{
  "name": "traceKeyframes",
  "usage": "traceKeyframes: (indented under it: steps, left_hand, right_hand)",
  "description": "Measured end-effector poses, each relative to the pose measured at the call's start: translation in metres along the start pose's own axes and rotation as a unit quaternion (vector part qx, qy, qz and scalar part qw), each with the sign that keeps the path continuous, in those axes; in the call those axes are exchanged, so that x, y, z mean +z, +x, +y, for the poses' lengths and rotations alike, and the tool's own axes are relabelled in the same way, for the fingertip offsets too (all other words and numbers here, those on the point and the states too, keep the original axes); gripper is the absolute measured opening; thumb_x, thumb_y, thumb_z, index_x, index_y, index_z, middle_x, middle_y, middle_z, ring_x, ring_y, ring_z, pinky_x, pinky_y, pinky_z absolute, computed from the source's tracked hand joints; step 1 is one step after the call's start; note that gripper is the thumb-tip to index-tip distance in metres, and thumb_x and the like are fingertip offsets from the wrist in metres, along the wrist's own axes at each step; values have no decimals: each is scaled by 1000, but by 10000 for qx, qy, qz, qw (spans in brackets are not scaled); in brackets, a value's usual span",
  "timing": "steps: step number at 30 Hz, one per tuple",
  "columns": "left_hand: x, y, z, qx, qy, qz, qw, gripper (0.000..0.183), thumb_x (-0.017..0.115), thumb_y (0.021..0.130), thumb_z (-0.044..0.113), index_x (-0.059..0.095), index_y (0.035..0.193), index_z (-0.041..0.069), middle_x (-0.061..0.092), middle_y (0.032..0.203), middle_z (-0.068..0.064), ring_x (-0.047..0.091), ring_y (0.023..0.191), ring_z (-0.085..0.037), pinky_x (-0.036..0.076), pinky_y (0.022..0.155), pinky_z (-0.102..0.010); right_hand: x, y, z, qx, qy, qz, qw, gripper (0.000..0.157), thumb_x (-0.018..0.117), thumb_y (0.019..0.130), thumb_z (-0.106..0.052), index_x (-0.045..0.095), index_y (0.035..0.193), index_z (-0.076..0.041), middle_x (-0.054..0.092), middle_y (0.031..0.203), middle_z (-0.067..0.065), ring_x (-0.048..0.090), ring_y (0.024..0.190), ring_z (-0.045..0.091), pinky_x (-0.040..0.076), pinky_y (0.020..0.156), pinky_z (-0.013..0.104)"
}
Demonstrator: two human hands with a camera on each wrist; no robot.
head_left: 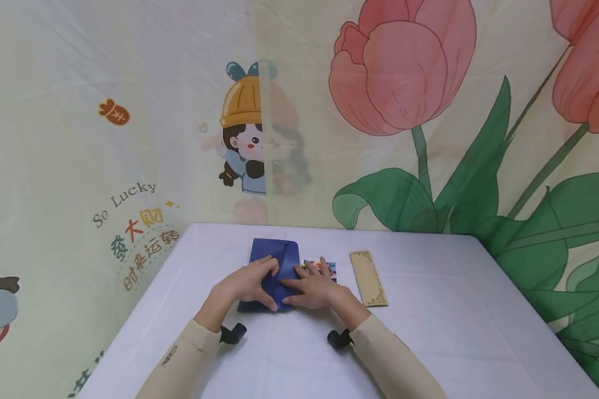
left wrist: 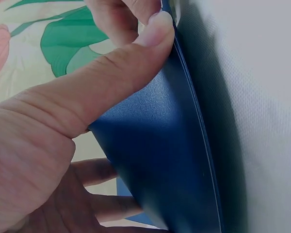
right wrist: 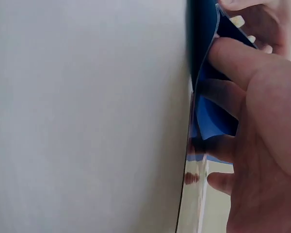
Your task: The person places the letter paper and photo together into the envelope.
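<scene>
A smooth dark blue folder [head_left: 274,247] lies on the table between the two hands, one side of it lifted and bent. My left hand [head_left: 252,282] holds that raised side, its thumb on the near edge and the other fingers behind, as the left wrist view shows [left wrist: 43,141]. Spread fingers of my right hand [head_left: 311,288] rest over the folder's right side and a colourful printed card [head_left: 333,267]. Seen from the right wrist, the right thumb [right wrist: 233,56] sits at the gap between the folder's layers. The card is partly covered by that hand.
Right of the card lies a tan strip [head_left: 369,279] with an ornamental border. A white cloth covers the table [head_left: 289,360]. Behind it hangs a printed curtain [head_left: 299,210] with tulips and cartoon figures. Black wrist-worn devices [head_left: 234,333] stick out inward near both cuffs.
</scene>
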State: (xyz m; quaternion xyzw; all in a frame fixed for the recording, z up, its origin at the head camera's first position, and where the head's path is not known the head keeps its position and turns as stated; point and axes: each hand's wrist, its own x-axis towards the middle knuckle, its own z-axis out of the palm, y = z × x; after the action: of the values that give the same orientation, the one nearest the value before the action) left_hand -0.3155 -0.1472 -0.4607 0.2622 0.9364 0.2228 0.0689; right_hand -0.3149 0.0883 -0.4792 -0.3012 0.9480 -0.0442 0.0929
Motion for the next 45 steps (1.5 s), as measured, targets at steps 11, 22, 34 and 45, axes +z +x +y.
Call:
traceKeyframes:
  steps: [11, 22, 34, 45]
  left_hand:
    - [-1, 3, 1, -81, 161, -31, 9998, 72, 100, 61, 48, 43, 100, 26, 38, 164, -25, 40, 148, -51, 49, 101, -54]
    - [-2, 2, 0, -11, 43, -18, 10000, 75, 101, 60, 44, 41, 99, 23, 38, 163, -28, 35, 147, -59, 35, 118, -67]
    - [1, 2, 1, -95, -10, -74, 9999, 73, 101, 60, 45, 43, 100, 26, 35, 165, -26, 32, 151, -54, 39, 116, -63]
    - [2, 2, 2, -109, -101, -111, 9998, 73, 101, 61, 43, 43, 100, 24, 34, 165, -28, 30, 150, -58, 32, 119, -68]
  right_hand:
    - [-16, -12, 20, 131, 992, 965, 9903, 70, 62, 98, -59, 47, 157, -25, 36, 168, 16, 29, 156, 42, -2, 122, 75]
    - [-27, -22, 43, 876, 940, 1076, 9859, 93, 80, 85, -57, 40, 160, -19, 40, 166, 17, 33, 154, 41, -2, 123, 74]
    - [-15, -24, 57, 1292, 1120, 478, 9841, 103, 86, 78, -56, 37, 161, -19, 42, 164, 18, 34, 153, 41, -4, 123, 72]
    - [-15, -26, 58, 1493, 724, 664, 9839, 105, 87, 74, -62, 43, 158, -16, 54, 152, 15, 44, 145, 40, 3, 125, 71]
